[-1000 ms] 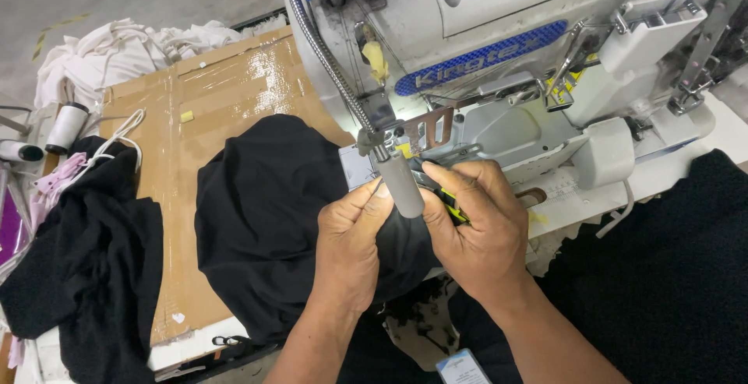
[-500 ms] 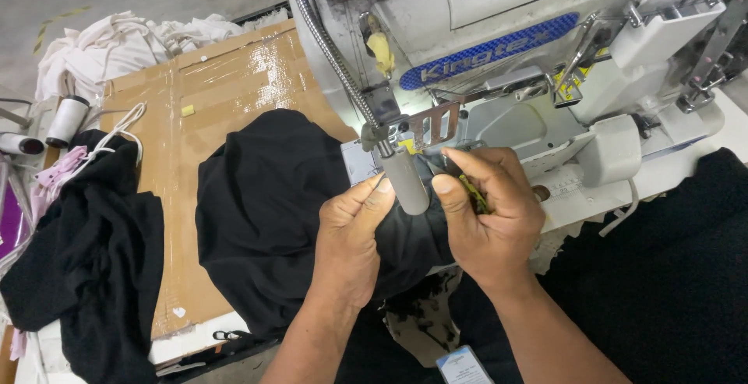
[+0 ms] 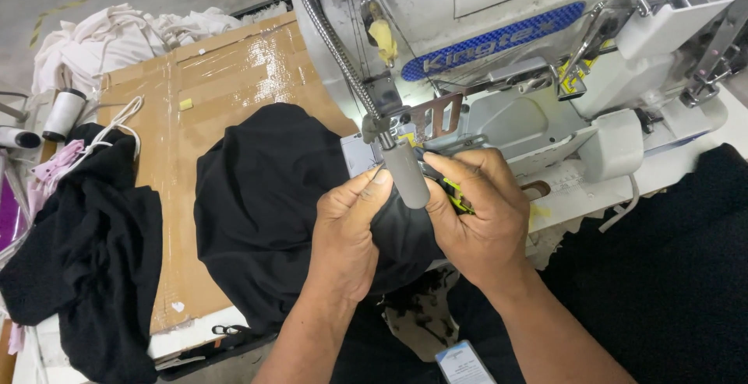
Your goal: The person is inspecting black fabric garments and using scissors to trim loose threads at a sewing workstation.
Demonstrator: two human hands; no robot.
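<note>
Cardboard-topped table [image 3: 210, 88] — both hands [image 3: 347, 232] pinch black fabric [image 3: 265, 197], needle hidden.

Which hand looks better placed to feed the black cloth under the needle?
Probably the left hand: its fingers pinch the black cloth right beside the grey cylinder arm, with most of the cloth on its side. The right hand grips a small yellow-green tool at the machine.
</note>
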